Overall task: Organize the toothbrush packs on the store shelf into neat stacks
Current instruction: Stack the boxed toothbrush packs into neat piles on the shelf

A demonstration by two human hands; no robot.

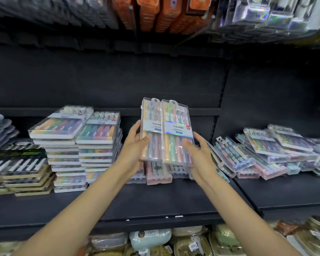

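Two clear toothbrush packs with pastel brushes stand side by side, raised over the dark shelf. My left hand grips the left pack at its left edge, thumb on the front. My right hand holds the right pack from below and the right side. Beneath them lie more packs flat on the shelf. Two neat stacks stand to the left. A loose, slanting heap of packs spreads to the right.
Flat stacks of dark and tan packs fill the far left. Orange and clear blister goods hang overhead. An upright shelf divider separates the right bay. Packaged goods sit on the shelf below.
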